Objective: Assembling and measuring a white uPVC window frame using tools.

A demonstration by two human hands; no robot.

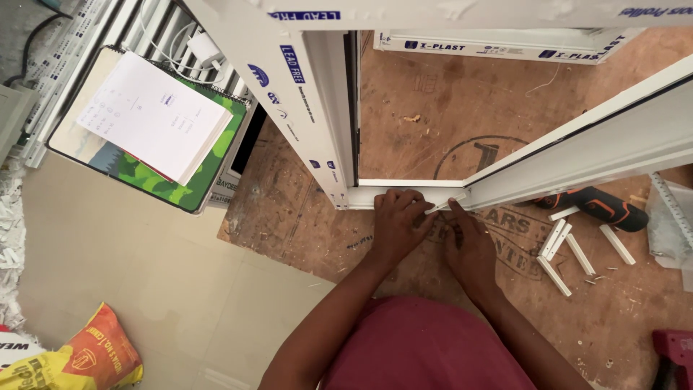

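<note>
Brown plywood board (433, 130) on beige floor, frame centre. Left hand (399, 224) and right hand (468, 242) pinch short white plastic strip (445, 205) against white window frame (404, 193).

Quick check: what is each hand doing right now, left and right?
Left hand: fingers curled, pressing on the white frame corner.
Right hand: pinching a thin white strip at the same corner.

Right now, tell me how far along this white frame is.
Done: the white frame stands joined at its near corner on the wooden board. In hand: left hand and right hand press a thin white strip into that corner. Left: several loose white strips lie beside the power tool.
</note>
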